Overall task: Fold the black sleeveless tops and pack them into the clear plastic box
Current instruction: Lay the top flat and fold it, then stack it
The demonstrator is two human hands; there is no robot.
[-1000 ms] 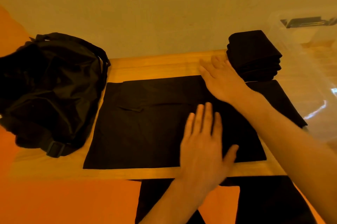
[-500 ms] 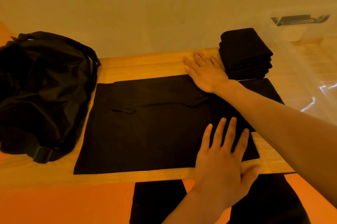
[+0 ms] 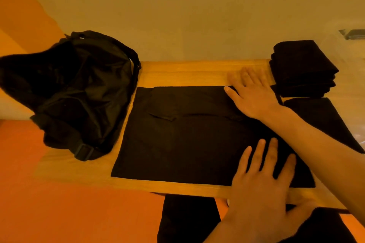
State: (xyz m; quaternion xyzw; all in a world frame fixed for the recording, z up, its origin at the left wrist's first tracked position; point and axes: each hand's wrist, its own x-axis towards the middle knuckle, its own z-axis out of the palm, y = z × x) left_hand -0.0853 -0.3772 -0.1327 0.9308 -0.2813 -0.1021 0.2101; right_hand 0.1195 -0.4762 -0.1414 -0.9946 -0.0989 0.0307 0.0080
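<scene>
Open and flat, the left hand by the table's near edge and the right hand behind press the top's right end; its length runs leftward.

Black top spread flat on wooden bench, left hand flat on its near edge — fingers straight, right hand flat at its far right corner, folded stack just beside, black bag at left, clear plastic box far right — faint.

Left hand, right hand, both flat
</scene>
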